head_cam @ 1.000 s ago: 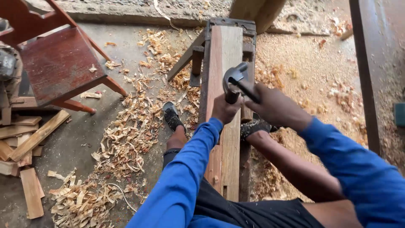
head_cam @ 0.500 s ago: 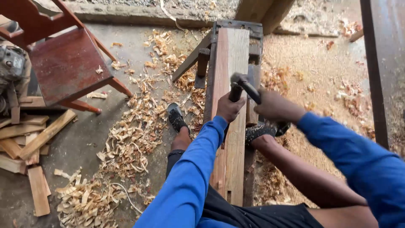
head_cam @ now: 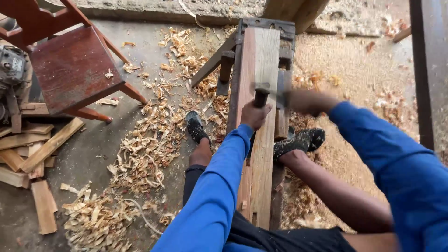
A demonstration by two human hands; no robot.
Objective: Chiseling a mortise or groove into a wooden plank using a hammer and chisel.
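Note:
I sit astride a long wooden plank (head_cam: 267,51) that lies on a narrow bench. My left hand (head_cam: 253,115) is closed around a dark-handled chisel (head_cam: 261,97), which stands upright on the plank. My right hand (head_cam: 305,101) is motion-blurred just right of the chisel and grips a hammer (head_cam: 273,89). The hammer's blurred head is at the top of the chisel handle. Both sleeves are blue. My feet in black shoes (head_cam: 196,129) rest on the floor on either side of the bench.
A red wooden chair (head_cam: 70,67) stands at the upper left, with a grey machine (head_cam: 11,65) beside it. Wood shavings (head_cam: 149,144) cover the floor left of the bench. Wood offcuts (head_cam: 28,149) lie at the left edge. A dark beam (head_cam: 424,70) runs along the right.
The hammer, raised above the plank a second ago, has swung down to the top of the chisel. My left hand has kept the chisel in place.

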